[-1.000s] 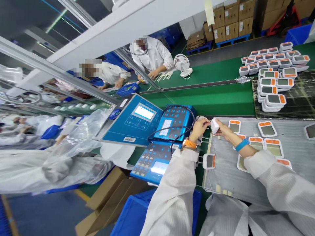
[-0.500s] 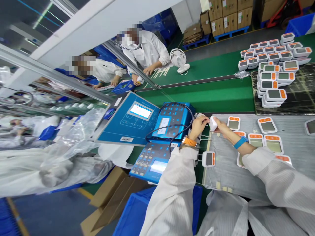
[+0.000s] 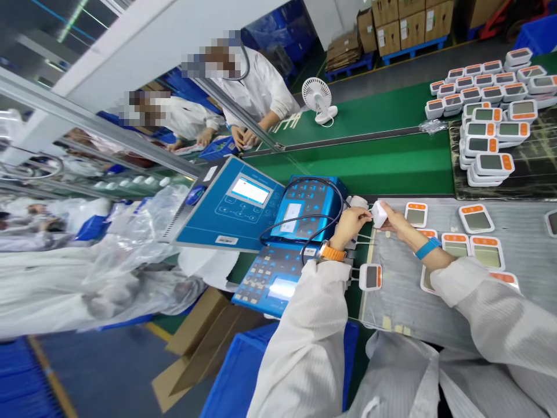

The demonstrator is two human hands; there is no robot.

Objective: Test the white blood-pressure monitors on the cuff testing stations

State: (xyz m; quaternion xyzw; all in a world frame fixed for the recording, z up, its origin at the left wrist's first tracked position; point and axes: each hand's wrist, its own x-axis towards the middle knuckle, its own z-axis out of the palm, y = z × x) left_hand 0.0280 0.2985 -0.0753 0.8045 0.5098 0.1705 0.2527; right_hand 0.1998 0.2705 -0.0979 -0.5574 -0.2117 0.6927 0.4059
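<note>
My right hand (image 3: 398, 222) grips a small white device (image 3: 379, 213) held on edge above the grey mat (image 3: 513, 264). My left hand (image 3: 351, 223), with an orange wristband, pinches a thin white tube or plug right at the device's left side. Both hands meet beside the blue tester (image 3: 307, 210), whose black cable loops over its top. Another white device with an orange strip (image 3: 370, 276) lies plugged in just below my left wrist. Several more such devices (image 3: 474, 219) rest face up on the mat under my right forearm.
A larger blue console with a lit screen (image 3: 232, 204) stands left of the tester. Stacks of finished devices (image 3: 485, 110) sit at the far right. A small white fan (image 3: 319, 98) is on the green belt. Two people in white coats work across the line. Blue crates lie below.
The view has shifted slightly. My hands stay together at the same spot with the white device between them; the people opposite have moved their hands a little.
</note>
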